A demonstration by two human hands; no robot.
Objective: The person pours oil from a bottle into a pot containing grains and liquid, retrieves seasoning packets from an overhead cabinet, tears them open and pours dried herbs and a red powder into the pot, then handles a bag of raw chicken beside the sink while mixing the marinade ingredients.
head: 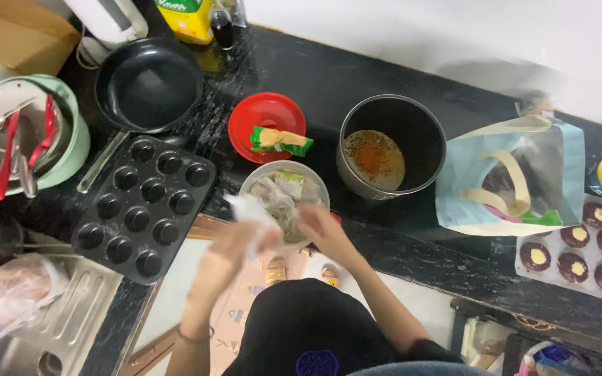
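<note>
My left hand [228, 244] is closed on a crumpled white wrapper [249, 211], held just left of a grey bowl [315, 182] at the counter's front edge. The bowl holds pale noodles and small sachets. My right hand [322, 228] is at the bowl's near rim, blurred by motion, so its grip is unclear. Behind the bowl lies a red lid [266, 115] with a green and yellow sachet [280, 140] on it. To the right stands a dark pot [391, 115] with liquid and orange-red spice inside.
A black muffin tray [141, 205] and a frying pan [149, 83] sit to the left, beside a green bowl with utensils [71, 150]. A light blue tote bag [461, 188] and chocolate cupcakes on paper [573, 251] are at the right. A steel sink [57, 327] is at lower left.
</note>
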